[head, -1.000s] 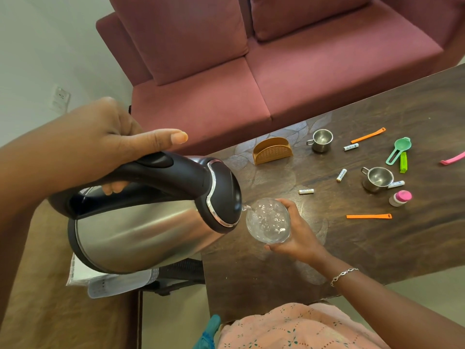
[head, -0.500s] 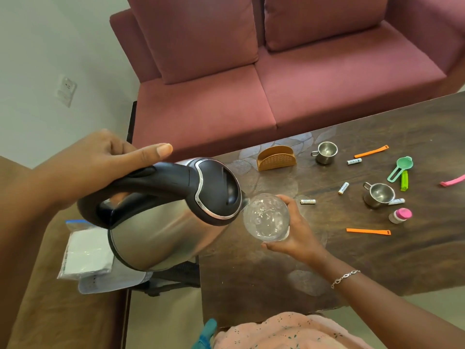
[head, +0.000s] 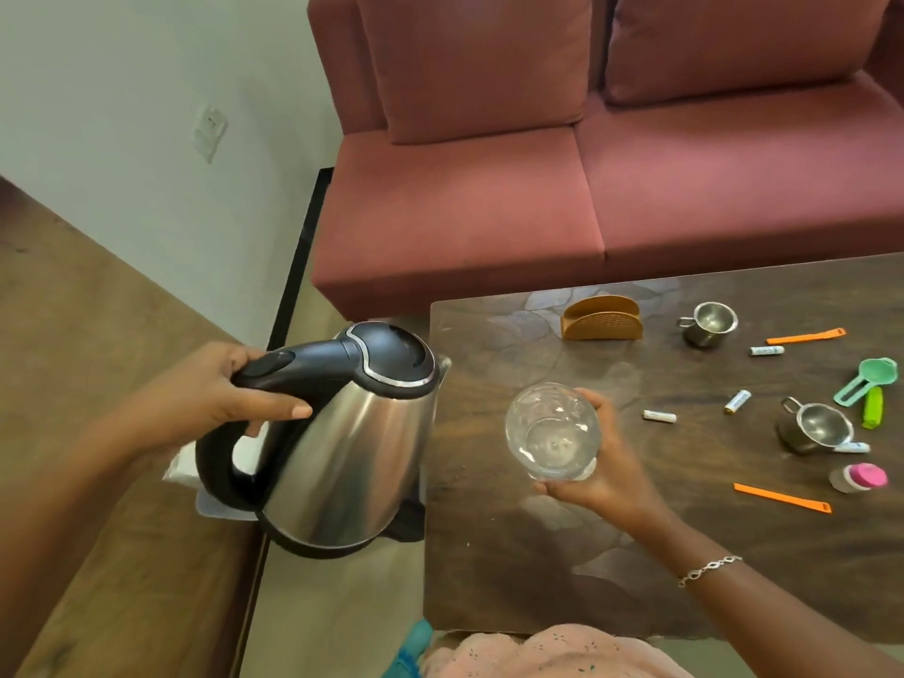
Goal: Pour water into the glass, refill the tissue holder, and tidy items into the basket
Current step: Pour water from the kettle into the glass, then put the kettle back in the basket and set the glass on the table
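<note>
The kettle (head: 352, 457) has swung back from the glass (head: 553, 433) and now sits nearly upright, with its spout well apart from the rim. At the left, the left hand (head: 215, 398) grips the kettle's black handle with its fingers curled round it, beside the left edge of the table (head: 513, 579). To the right, the right hand (head: 606, 467) wraps the glass, which holds some water, over the table's near-left part. Whether the glass rests on the tabletop cannot be told. The tissue holder (head: 601, 319) stands farther off. Right of it lie a steel cup (head: 709, 323), batteries (head: 659, 416), orange strips (head: 782, 498), a green scoop (head: 868, 379) and a pink-capped bottle (head: 862, 477).
</note>
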`<action>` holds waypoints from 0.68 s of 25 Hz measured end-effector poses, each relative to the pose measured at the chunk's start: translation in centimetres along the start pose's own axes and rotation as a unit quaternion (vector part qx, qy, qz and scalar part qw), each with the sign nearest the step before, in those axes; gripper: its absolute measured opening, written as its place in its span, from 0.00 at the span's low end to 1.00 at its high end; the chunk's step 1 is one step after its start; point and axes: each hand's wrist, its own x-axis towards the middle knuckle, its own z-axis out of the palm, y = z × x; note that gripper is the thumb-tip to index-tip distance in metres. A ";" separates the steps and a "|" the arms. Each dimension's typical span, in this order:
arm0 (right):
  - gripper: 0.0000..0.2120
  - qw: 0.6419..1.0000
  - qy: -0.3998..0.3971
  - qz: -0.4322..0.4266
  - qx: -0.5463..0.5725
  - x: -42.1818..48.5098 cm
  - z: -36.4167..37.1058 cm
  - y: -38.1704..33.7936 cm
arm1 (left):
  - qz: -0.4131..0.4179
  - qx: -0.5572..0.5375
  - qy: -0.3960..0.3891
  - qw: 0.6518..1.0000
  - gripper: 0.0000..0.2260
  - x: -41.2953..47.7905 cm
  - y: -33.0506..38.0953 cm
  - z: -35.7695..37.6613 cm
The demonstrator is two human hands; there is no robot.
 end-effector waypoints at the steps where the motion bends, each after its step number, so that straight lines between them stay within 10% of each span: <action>1: 0.42 1.000 -0.004 0.001 -0.005 0.3 0.6 -0.2 | -0.007 -0.026 0.012 1.000 0.31 -0.3 -1.6 -0.4; 8: 0.43 1.000 -0.019 0.004 -0.019 2.5 5.5 -1.9 | -0.030 -0.166 0.201 0.965 0.11 -0.2 -13.0 -1.2; 17: 0.44 0.999 -0.040 0.014 -0.024 5.5 11.6 -3.6 | -0.095 -0.245 0.378 0.888 0.09 6.2 -23.5 -0.5</action>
